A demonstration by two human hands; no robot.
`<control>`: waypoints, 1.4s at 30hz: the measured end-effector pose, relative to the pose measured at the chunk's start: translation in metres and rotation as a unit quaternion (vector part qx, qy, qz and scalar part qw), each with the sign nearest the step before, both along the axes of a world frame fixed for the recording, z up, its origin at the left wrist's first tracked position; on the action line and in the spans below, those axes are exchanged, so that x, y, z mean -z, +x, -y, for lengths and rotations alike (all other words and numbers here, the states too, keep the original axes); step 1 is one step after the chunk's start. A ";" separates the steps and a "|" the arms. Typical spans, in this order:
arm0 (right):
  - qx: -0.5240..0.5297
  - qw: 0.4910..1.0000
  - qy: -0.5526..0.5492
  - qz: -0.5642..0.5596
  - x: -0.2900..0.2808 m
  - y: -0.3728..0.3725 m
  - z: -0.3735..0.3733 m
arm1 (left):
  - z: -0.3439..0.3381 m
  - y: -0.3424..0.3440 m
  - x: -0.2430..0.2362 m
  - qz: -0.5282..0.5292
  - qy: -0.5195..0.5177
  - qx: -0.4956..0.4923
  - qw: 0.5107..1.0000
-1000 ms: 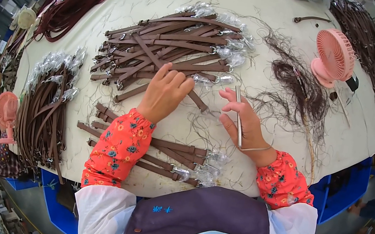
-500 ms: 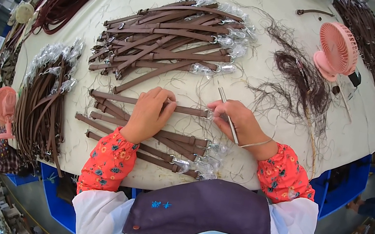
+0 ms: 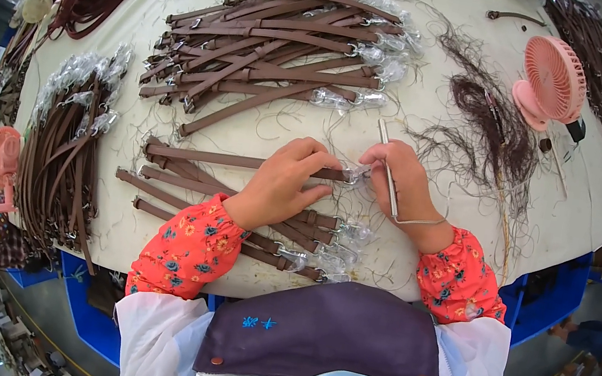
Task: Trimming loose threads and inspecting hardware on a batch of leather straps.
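Where it shows, the strap (image 3: 210, 158) looks brown.

Strap pile (image 3: 296, 28) on table (image 3: 400, 264); thread tangle (image 3: 498, 129) right, fan (image 3: 554, 79) farther right; bundle (image 3: 596, 66) beyond fan, probably straps.

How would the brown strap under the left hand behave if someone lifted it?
Probably bendy but not limp: the brown strap is long and narrow, yet lies nearly straight. Its right end might droop, since the metal fitting there, beside clear plastic, looks denser than the band. Pushed, it should slide rather than roll, being flat.
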State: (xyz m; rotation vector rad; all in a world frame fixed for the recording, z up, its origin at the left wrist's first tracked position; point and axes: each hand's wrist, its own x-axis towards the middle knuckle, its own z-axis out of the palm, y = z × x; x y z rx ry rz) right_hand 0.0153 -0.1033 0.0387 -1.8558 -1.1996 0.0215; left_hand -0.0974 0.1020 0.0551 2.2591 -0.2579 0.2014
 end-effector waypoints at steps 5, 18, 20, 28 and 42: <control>-0.017 0.990 0.085 -0.109 -0.008 -0.005 -0.002 | 0.005 0.000 0.006 0.081 0.085 -0.001 0.993; -0.069 0.920 0.092 -0.376 -0.004 -0.011 0.002 | 0.005 0.001 0.016 0.027 -0.045 -0.051 0.997; -0.081 0.901 0.106 -0.413 -0.005 -0.011 0.004 | 0.003 0.000 0.012 0.008 -0.051 -0.056 0.997; -0.093 0.903 -0.003 -0.420 -0.012 -0.010 0.003 | 0.001 0.002 0.009 -0.035 -0.073 -0.060 0.995; -0.073 0.906 0.019 -0.416 -0.009 -0.013 0.000 | 0.001 0.001 0.009 -0.043 -0.084 -0.059 0.994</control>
